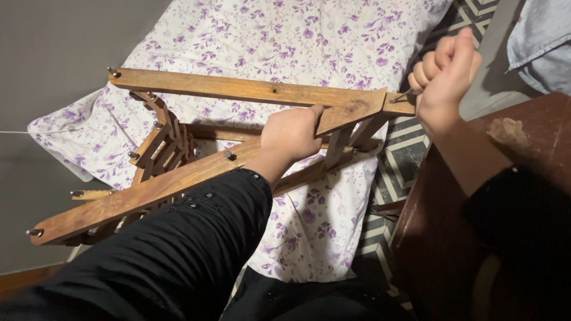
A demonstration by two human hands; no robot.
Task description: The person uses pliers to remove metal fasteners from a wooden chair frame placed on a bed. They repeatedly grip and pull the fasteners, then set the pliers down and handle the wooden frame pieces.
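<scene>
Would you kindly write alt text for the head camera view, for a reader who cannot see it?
A person's left hand presses on a folding wooden frame lying across a purple-flowered pillow, while the right hand, closed in a fist, grips a metal pin at the frame's pointed end. A dark wooden surface sits at the right.

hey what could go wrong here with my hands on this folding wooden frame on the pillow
The left hand presses right at the joint where the wooden frame's arms meet; if the slats fold, fingers might get pinched. The right hand is fisted around a thin metal pin at the tip, which might slip or jab. The floral pillow is soft, so the frame may shift.
</scene>
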